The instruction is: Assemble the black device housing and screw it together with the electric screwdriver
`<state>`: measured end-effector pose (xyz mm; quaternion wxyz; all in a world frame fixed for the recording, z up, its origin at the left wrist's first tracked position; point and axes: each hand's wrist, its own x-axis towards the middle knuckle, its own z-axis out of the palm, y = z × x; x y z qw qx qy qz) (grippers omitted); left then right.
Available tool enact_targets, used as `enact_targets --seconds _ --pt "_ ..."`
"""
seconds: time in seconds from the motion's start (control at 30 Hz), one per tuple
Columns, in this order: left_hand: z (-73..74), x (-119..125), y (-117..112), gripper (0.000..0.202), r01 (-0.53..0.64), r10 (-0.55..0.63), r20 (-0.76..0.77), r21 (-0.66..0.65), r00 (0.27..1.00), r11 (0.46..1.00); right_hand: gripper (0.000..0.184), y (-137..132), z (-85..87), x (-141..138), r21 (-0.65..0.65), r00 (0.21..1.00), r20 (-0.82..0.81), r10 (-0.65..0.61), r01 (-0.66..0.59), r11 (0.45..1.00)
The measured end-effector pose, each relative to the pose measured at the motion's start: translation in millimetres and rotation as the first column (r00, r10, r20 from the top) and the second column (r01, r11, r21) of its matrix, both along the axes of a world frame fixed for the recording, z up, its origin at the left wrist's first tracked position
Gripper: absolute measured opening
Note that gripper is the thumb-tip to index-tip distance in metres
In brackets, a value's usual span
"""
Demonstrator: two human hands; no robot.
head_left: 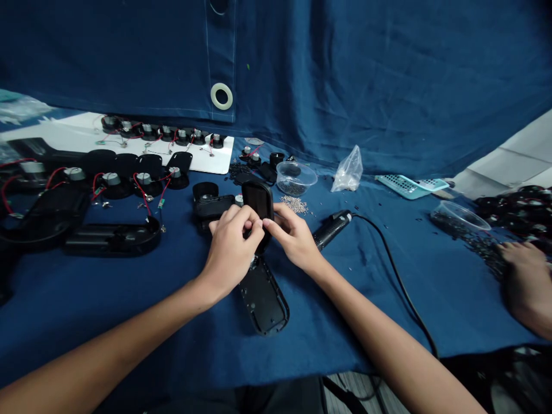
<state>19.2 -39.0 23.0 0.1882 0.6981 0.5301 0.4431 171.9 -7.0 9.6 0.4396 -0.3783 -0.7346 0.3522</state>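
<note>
Both my hands meet at the middle of the blue cloth around an oval black plastic housing (259, 201), which stands tilted up. My left hand (233, 244) pinches its lower part, and the fingers of my right hand (293, 236) press against its side. Directly below them, a second black shell (264, 296) lies open side up on the cloth. A black electric screwdriver (332, 229) lies just beyond my right hand, its cord trailing toward the lower right. A small heap of silver screws (294, 204) sits just above my right hand.
Black housings with motors and red wires (142, 183) cover the left side, with more on a white board (211, 155). Clear bowls of small parts (296, 177) (459, 217), a plastic bag (348, 169) and a teal tray (405, 186) lie beyond. A co-worker's hand (524, 276) rests at the right edge.
</note>
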Motion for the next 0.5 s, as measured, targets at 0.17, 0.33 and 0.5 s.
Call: enact_targets --seconds 0.17,0.33,0.5 --pt "-8.1 -8 11 0.008 -0.054 0.041 0.143 0.089 0.989 0.995 0.018 1 -3.0 -1 0.008 0.999 -0.044 -0.001 0.001 1.0" --pt "-20.4 -15 32 0.045 0.154 -0.174 0.339 0.083 0.925 0.984 0.016 2 -5.2 -2 -0.007 0.995 -0.099 0.026 -0.026 1.0" --pt "-21.3 -18 38 0.026 0.276 -0.281 0.206 0.056 0.937 0.96 0.015 2 -6.3 -2 0.003 0.994 -0.109 0.024 -0.024 1.0"
